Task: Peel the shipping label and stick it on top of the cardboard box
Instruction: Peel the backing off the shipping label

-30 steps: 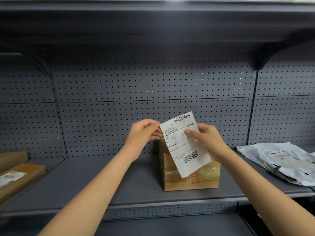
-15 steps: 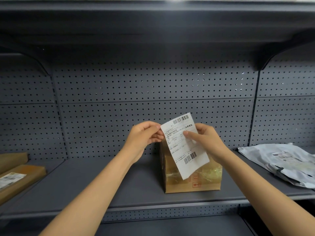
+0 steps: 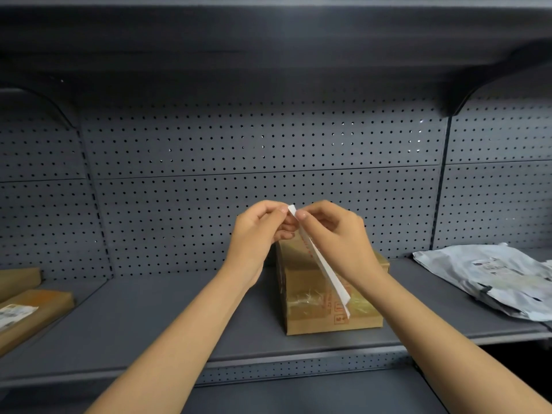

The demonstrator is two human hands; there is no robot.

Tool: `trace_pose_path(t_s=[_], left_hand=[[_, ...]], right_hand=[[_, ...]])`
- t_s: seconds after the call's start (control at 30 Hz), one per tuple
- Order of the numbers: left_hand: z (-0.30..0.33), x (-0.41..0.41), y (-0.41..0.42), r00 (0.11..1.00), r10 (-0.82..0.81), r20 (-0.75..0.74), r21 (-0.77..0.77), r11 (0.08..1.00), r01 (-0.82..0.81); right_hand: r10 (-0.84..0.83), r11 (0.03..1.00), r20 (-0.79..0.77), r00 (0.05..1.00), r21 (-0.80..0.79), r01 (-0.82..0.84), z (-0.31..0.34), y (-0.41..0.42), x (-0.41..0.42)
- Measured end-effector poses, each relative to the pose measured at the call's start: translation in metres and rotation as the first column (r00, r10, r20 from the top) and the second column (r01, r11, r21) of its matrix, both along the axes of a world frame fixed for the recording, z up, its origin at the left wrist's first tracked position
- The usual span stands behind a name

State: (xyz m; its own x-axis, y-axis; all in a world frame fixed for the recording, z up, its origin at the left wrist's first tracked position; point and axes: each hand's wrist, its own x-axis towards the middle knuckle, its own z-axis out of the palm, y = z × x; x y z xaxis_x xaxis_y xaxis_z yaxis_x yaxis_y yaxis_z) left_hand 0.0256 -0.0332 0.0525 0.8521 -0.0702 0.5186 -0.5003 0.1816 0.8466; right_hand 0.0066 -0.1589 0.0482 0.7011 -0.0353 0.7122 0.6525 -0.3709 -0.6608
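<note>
A white shipping label (image 3: 324, 268) hangs nearly edge-on to me, so its print is hidden. My left hand (image 3: 258, 231) and my right hand (image 3: 334, 234) both pinch its top corner, fingertips almost touching. Behind and below the label stands a brown cardboard box (image 3: 310, 306) with clear tape and red print, resting on the grey shelf (image 3: 179, 309). The label's lower end hangs in front of the box's front face.
A grey plastic mailer bag (image 3: 493, 276) lies on the shelf to the right. Flat brown cardboard parcels (image 3: 33, 312), one bearing a label, sit at the far left. A perforated back panel (image 3: 268, 162) closes the shelf, and another shelf overhangs above.
The label has turned from facing me to nearly edge-on. My right hand has moved from the label's side up to its top corner, beside my left hand.
</note>
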Motion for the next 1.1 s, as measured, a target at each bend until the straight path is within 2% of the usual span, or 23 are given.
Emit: trace_pose_path(t_s=[0.17,0.27,0.43,0.73,0.87,1.1], left_hand=[[0.0,-0.004,-0.001,0.997,0.031,0.064,0.047,0.998,-0.034],[0.003,-0.006,-0.001,0.995,0.039,0.087,0.044,0.998,-0.043],[0.006,-0.008,-0.001,0.99,0.072,0.122,0.075,0.994,-0.082],[0.011,-0.011,-0.003,0.978,0.102,0.181,0.113,0.986,-0.123],[0.01,-0.009,-0.001,0.98,0.112,0.165,0.089,0.988,-0.128],[0.01,-0.004,0.01,0.985,0.153,0.083,0.027,0.987,-0.155]], right_hand=[[0.123,0.99,-0.007,0.992,0.07,-0.122,0.001,0.002,-0.002],[0.155,0.986,0.015,0.988,0.056,-0.156,0.003,0.003,-0.003],[0.097,0.995,0.027,0.995,0.019,-0.097,0.006,0.004,-0.004],[-0.005,0.991,0.017,1.0,0.13,0.003,0.013,0.007,0.0],[-0.054,0.981,0.0,0.999,0.184,0.053,0.019,0.006,0.004],[-0.047,0.951,-0.018,0.999,0.306,0.05,0.027,0.001,0.006]])
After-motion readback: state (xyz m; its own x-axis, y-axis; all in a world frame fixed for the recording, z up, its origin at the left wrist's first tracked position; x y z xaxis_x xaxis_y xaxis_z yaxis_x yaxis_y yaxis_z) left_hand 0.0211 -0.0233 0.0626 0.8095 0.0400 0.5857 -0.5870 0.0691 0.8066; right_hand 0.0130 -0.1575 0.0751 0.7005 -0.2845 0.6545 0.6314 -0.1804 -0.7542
